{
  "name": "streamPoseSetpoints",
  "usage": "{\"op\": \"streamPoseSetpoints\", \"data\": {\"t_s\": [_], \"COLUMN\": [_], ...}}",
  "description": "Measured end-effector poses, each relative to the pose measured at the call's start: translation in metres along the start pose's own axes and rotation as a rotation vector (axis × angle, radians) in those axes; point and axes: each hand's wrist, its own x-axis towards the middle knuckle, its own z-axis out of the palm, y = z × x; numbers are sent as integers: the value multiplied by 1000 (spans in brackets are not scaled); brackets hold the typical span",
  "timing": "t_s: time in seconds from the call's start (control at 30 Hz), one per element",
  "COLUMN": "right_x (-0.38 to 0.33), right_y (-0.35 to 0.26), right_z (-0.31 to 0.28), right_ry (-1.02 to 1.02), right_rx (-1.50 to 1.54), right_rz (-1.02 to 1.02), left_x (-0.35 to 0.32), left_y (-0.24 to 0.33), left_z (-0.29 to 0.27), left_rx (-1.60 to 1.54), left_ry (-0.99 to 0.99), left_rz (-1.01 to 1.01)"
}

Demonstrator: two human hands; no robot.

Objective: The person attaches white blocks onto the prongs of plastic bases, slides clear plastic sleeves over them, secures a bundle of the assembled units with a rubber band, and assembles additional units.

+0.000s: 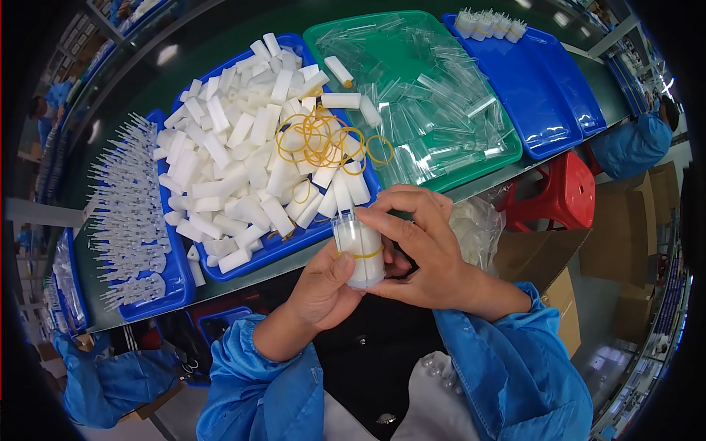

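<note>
Between my two hands, in front of my chest, stands an upright bundle of white pieces and clear plastic (360,242) with a yellow rubber band around its middle. My left hand (321,288) is closed around its lower left side, thumb on the front. My right hand (430,250) grips it from the right, with fingertips at the top rim and other fingers behind, partly hidden. Just beyond lies a heap of white foam-like blocks (228,147) in a blue tray (312,237). Several loose yellow rubber bands (316,140) rest on that heap.
A green tray (346,33) holds clear plastic strips or tubes (456,95). Farther right, a blue tray (540,136) carries several similar bundles (485,26). Many thin white-tipped parts (132,206) fill the left tray. A red stool (566,191), cardboard boxes (618,228) and co-workers in blue surround the table.
</note>
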Motion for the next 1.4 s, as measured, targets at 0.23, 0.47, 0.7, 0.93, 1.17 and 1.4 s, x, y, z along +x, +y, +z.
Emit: {"op": "streamPoseSetpoints", "data": {"t_s": [0.23,0.47,0.7,0.93,1.17,1.4], "right_x": [-2,0,-3,-1,-3,-4], "right_y": [0,-2,-2,-3,2,1], "right_z": [0,1,1,1,-3,-3], "right_ry": [-5,16,-20,60,13,-3], "right_rx": [-124,39,-79,-24,20,12], "right_rz": [-9,64,26,45,59,90], "left_x": [0,0,0,-1,1,2], "left_y": [-1,-3,-10,-5,-7,-6], "left_z": [9,5,-10,2,-6,-3], "left_rx": [50,-214,-90,-48,-125,-214], "left_ry": [142,-13,-56,13,-73,-90], "left_rz": [21,-15,27,-3,22,-16]}}
